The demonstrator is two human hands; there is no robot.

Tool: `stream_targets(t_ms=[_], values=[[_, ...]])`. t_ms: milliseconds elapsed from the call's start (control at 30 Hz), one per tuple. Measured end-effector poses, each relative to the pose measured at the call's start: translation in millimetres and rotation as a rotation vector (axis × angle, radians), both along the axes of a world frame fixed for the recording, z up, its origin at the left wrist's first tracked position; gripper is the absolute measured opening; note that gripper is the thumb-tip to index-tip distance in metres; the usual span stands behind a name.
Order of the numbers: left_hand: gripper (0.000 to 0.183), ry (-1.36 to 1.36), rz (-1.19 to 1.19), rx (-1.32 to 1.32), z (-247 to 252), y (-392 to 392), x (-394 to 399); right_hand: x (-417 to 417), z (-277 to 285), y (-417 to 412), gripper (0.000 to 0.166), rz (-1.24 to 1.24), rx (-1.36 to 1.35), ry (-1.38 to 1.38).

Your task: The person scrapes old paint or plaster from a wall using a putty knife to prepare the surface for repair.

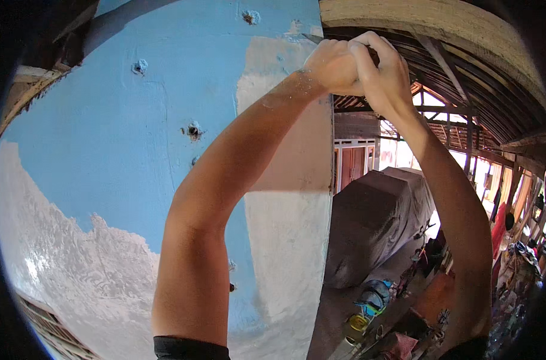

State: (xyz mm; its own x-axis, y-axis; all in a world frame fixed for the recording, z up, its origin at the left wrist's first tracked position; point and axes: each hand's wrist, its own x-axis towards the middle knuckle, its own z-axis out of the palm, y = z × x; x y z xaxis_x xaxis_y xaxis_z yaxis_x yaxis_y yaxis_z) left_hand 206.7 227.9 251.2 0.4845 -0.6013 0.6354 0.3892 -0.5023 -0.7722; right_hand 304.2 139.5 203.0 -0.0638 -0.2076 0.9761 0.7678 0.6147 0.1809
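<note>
A blue-painted wall point(97, 112) stands before me, with a strip of grey-white plaster point(291, 225) down its right edge and rough plaster at the lower left. Several small broken holes pit the blue paint. My left hand point(333, 65) is raised at the wall's upper right edge, its fingers curled; the thin tip of a flat blade point(312, 38) shows just left of it against the plaster. My right hand point(383, 67) meets the left one there, fingers bent over its knuckles. What lies between the two hands is hidden. A white dusty smear marks my left wrist.
Right of the wall edge, a large covered object point(372, 225) stands under a roof with wooden beams point(448, 67). Blue and yellow containers point(374, 297) and mixed clutter lie on the floor below. A red-brown door point(352, 166) is farther back.
</note>
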Motion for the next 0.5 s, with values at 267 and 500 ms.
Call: stream_targets(t_ms=[267, 500], values=[[0.028, 0.044, 0.011, -0.057, -5.4, 2.7, -0.7, 2.5, -5.0, 5.2, 0.026, -0.026, 0.043, -0.028], [0.028, 0.035, 0.026, -0.046, -0.6, 0.6, 1.3, 4.8, -1.3, 4.5, 0.028, -0.040, 0.022, -0.003]])
